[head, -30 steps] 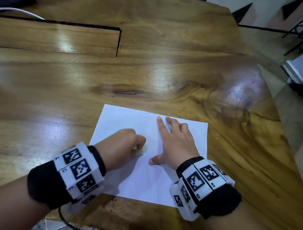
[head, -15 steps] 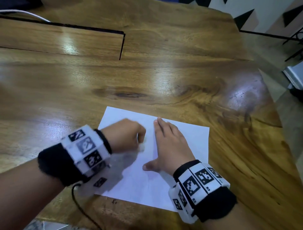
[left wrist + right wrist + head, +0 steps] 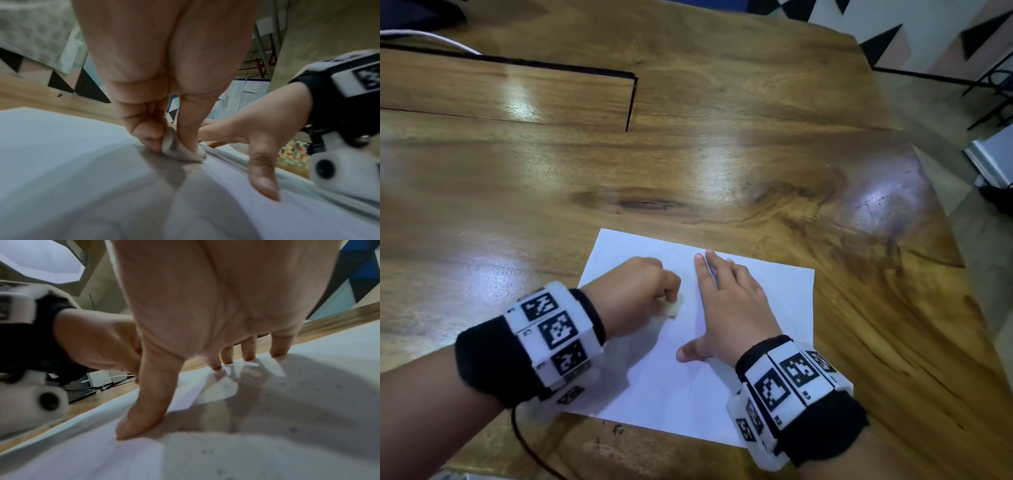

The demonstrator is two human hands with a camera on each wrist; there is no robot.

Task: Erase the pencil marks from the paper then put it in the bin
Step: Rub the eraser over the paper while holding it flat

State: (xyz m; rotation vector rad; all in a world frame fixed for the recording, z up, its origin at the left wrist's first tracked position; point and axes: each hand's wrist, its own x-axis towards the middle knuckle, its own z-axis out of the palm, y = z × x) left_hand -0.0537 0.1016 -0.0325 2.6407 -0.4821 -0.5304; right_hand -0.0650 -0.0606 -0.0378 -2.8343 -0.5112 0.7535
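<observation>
Fingers [image 3: 144, 129] of the left hand [image 3: 633, 294] pinch a small eraser [image 3: 174, 146] down onto the paper [image 3: 767, 294] lying on the table [image 3: 688, 164], while just beside it on the paper the right hand [image 3: 732, 308] lies flat, fingers straight, thumb spread aside.

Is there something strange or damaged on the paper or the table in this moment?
Nothing serious stands out. The paper lies flat on the table, a little askew to its edge. The right hand presses it down while the left hand pinches the eraser. Small dark specks, probably eraser crumbs, dot the sheet near the right hand.
</observation>
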